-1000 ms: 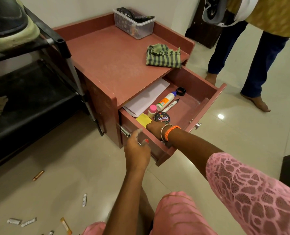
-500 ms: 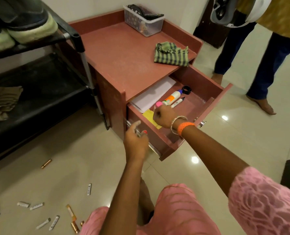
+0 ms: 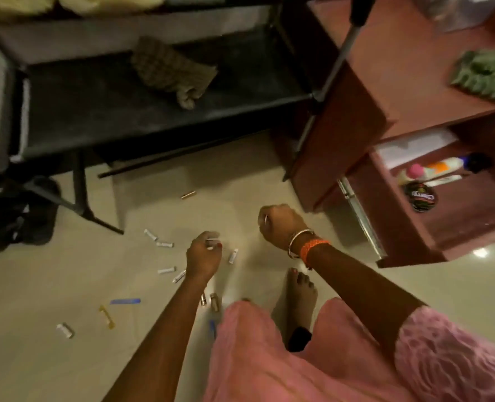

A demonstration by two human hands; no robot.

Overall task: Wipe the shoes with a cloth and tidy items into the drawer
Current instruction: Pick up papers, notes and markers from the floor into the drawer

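**Small items gathered from the tiled floor beside the open drawer**

A glossy beige tiled floor [image 3: 66, 271] is seen, blurred by motion. A black metal shoe rack [image 3: 153, 111] is placed at the upper left, with a crumpled checked brown cloth [image 3: 171, 68] lying on its lower shelf. To the right a reddish-brown wooden cabinet [image 3: 385, 82] is set, a green striped cloth [image 3: 484, 76] resting on its top. Its drawer [image 3: 408, 227] is pulled out; white paper, a glue bottle [image 3: 443, 165] and a round black polish tin [image 3: 420, 196] are contained in it.

The right hand [image 3: 281, 224], worn with bangles, is held curled into a fist above the floor, just left of the drawer front; whether anything is enclosed cannot be told. The left hand [image 3: 203, 256] is lowered to the floor, and a small white cylindrical item [image 3: 211, 242] is pinched in its fingertips. Similar white and brass-coloured cylinders [image 3: 165, 269] are scattered around it.
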